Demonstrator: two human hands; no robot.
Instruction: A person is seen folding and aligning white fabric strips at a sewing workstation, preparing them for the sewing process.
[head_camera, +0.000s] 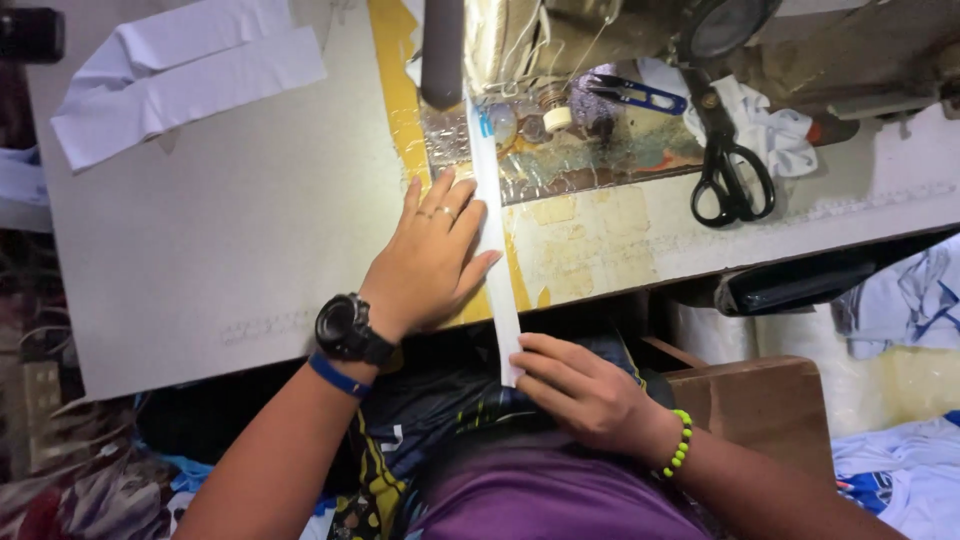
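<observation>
A long narrow white fabric strip (495, 235) runs from under the sewing machine (560, 40) down over the table's front edge. My left hand (432, 258), with rings and a black wristwatch, lies flat on the table, its fingers pressing the strip's left edge. Below the table edge, my right hand (580, 390), with a green bead bracelet, pinches the strip's lower end between thumb and fingers.
Black scissors (732, 172) lie on the table (230, 230) to the right of the machine, next to blue thread snips (635, 95) and crumpled white cloth (775, 130). Folded white fabric pieces (180, 70) rest at the far left. A wooden box (760, 400) stands at my right.
</observation>
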